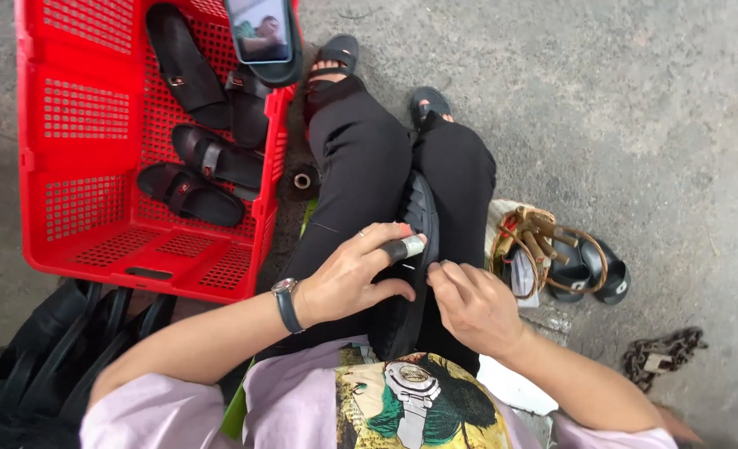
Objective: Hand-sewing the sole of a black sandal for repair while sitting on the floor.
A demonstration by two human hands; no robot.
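- Holding a black sandal (pixel 411 274) on the lap between the knees, the left hand (pixel 348 278) presses its taped fingertip on the sole edge; fingers together.
- Right hand (pixel 473 303) pinches the near edge.
- Progress: four sandals lie in the red crate (pixel 69 166), far left; this one remains in hand.
- Long axis runs near to far; toe points far.

Rough grey concrete floor (pixel 635 100), daylight.
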